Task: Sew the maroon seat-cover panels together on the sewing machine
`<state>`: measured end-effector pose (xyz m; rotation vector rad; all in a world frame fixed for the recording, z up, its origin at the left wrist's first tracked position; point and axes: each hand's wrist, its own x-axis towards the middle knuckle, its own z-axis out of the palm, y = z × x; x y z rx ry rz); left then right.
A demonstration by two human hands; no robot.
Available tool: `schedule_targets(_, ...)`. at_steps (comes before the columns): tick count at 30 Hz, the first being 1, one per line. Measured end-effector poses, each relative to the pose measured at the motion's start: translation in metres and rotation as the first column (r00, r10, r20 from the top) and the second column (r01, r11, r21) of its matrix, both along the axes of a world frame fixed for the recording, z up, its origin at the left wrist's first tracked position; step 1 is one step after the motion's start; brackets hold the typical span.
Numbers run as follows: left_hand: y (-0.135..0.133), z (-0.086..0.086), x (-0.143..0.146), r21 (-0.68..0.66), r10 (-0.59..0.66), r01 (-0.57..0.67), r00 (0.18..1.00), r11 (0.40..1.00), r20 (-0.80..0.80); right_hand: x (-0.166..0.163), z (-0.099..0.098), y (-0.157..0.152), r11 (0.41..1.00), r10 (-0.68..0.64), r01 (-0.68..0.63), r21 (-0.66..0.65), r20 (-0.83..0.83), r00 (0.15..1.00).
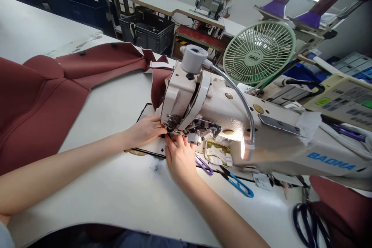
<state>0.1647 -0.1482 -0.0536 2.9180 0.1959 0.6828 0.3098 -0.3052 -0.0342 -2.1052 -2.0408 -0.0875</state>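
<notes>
Both of my hands meet at the needle area of a white sewing machine (174, 89). My left hand (145, 131) comes in from the left, its fingers pressed together and the tips beside the presser foot. Close in front of the needle, my right hand (181, 159) has its fingers bent and pinched. What either hand pinches is hidden by the fingers and the machine head. Dark red fabric (158, 85) hangs down behind the machine head, just beyond my left hand. It joins a large sewn dark red piece (37, 100) spread over the table at left.
Purple thread snips (205, 164) and blue thread snips (240, 186) lie right of my right hand, near a small tin (217, 152) of white labels. Black-handled scissors (309, 224) sit at lower right. A green fan (258, 52) stands behind the machine.
</notes>
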Motion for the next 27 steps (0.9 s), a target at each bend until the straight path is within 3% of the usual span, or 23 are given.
schedule_targets(9, 0.010, 0.000, 0.006, 0.050, 0.005, -0.007, 0.999, 0.999, 0.036, 0.004, -0.002, 0.000, 0.997, 0.040, -0.034, 0.076, -0.080, 0.996)
schedule_targets(20, 0.003, 0.016, 0.008, -0.003, -0.003, 0.003, 0.996, 1.000, -0.085, 0.007, -0.004, 0.007, 0.978, 0.153, -0.138, 0.155, -0.087, 0.984)
schedule_targets(22, 0.007, 0.026, 0.010, 0.001, -0.027, 0.028, 0.993, 1.000, -0.112, 0.008, -0.004, 0.007, 0.973, 0.178, -0.161, 0.167, -0.091, 0.980)
schedule_targets(24, 0.022, 0.046, 0.003, -0.014, -0.088, 0.087, 0.985, 0.996, -0.150, 0.010, -0.005, 0.006, 0.964, 0.212, -0.192, 0.182, -0.100, 0.972)
schedule_targets(27, 0.065, 0.093, -0.045, -0.096, -0.108, 0.086, 0.959, 0.992, -0.262, 0.012, -0.005, 0.004, 0.951, 0.263, -0.234, 0.202, -0.128, 0.956)
